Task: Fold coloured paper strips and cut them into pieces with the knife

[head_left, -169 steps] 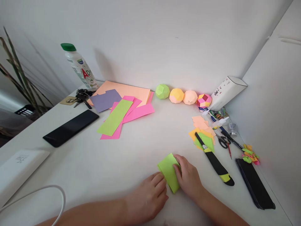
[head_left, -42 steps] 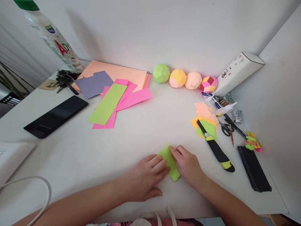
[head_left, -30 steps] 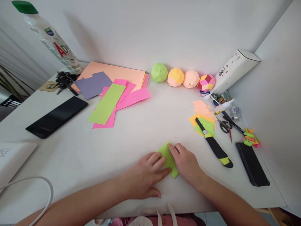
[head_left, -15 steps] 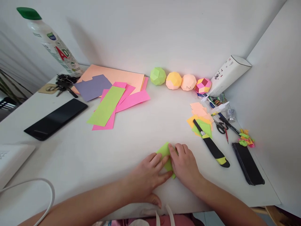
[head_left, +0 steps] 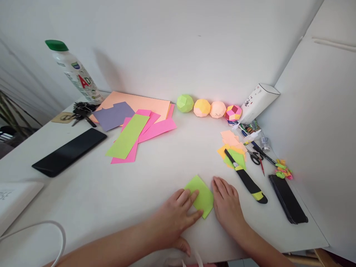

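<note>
A square piece of light green paper (head_left: 203, 196) with a fold along its right side lies on the white desk. My left hand (head_left: 178, 207) presses it down from the left, its fingers spread and its thumb apart, resting on the desk. Beside the paper's right edge is my right hand (head_left: 226, 200), its fingers stretched out and lying close together on the desk; no object shows in it. Whether its fingertips touch the paper's edge I cannot tell.
A craft knife (head_left: 246, 178) overlaps green paper squares (head_left: 238, 155) at the right. Scissors (head_left: 256, 157) and a black case (head_left: 287, 200) lie beyond. Several faceted paper balls (head_left: 185, 103) line the wall. Coloured strips (head_left: 128, 137) and a black phone-like slab (head_left: 69, 152) lie left.
My right hand has moved right, off the paper to its right edge, and more of the green sheet now shows. The left hand stays on it. The view has tilted up slightly.
</note>
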A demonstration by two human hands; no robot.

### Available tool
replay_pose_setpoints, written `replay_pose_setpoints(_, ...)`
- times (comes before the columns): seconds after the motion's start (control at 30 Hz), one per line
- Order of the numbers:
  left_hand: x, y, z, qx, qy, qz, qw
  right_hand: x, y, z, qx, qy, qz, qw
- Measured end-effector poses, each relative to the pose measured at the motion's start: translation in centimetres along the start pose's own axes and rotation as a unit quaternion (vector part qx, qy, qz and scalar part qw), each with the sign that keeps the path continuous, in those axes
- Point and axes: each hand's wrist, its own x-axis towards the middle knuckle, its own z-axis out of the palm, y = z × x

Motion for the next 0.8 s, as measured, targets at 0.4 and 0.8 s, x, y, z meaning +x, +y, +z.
replay_pose_setpoints(0.4,-0.1,-0.2,1.1,0.013,0.017,0.008,1.000,-0.7,1.2,0.4,0.114,0.014,0.021,0.993)
replay_pose_setpoints(0.8,-0.1,-0.2,2.0,0.034,0.052,0.009,0.998,0.1,0.2,0.0,0.109,0.010,0.047,0.993)
